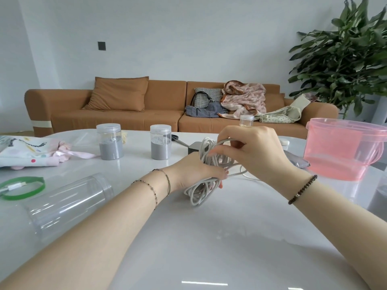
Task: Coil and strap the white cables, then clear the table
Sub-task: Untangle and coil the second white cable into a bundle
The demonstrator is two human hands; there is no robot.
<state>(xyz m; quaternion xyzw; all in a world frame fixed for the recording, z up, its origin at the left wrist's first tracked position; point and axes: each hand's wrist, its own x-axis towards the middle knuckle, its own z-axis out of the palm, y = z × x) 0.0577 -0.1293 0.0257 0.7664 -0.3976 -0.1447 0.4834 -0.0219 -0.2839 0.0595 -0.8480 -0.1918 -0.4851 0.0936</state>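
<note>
A bundle of white cable (198,190) stands in loops above the white table (209,237), near its middle. My left hand (195,172) grips the waist of the coil, fingers curled round the strands. My right hand (251,151) is above and to the right, pinching a loop of the same cable at the top of the bundle. A loose length of the cable (249,175) trails on the table under my right hand. A second white cable end (14,186) lies inside a green strap ring (23,188) at the left edge.
A clear empty jar (69,204) lies on its side at the left. Two lidded jars of grey grains (110,144) (160,142) stand behind. A pink plastic tub (343,147) sits at the right, a dark adapter block (195,147) behind the coil, printed cloth (31,152) far left.
</note>
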